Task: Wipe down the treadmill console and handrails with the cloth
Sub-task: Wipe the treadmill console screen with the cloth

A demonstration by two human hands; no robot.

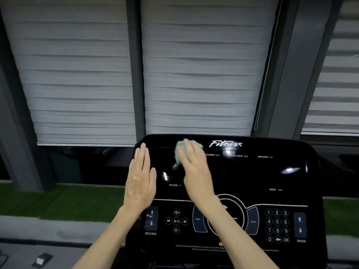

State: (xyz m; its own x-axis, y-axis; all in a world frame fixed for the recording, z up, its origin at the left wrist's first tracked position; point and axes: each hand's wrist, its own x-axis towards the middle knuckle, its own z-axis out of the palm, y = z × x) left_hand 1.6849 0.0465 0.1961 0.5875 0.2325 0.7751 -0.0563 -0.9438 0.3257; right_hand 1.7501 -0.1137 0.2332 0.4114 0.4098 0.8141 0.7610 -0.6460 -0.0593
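Head view. Grey blinds (pixel 194 74) behind, with a green turf strip below them. A glossy black console (pixel 252 171) fills the lower right.

The pale green cloth (pixel 179 150) lies on the upper-left console, beside the logo, under the right hand (pixel 194 166), whose straight, close-set fingers press it flat. The left hand (pixel 140 181) rests flat on the console's left edge, fingers straight and together.

Judgement: keep pressure even, overlap passes, go light over the keypad (pixel 277 226). The panel is open rightward and below; the top edge is just beyond the cloth. Handrails not in view.

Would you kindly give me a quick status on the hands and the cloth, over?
Right hand flat, pressing cloth on upper console. Left hand flat at console's left edge. Nothing blocking.
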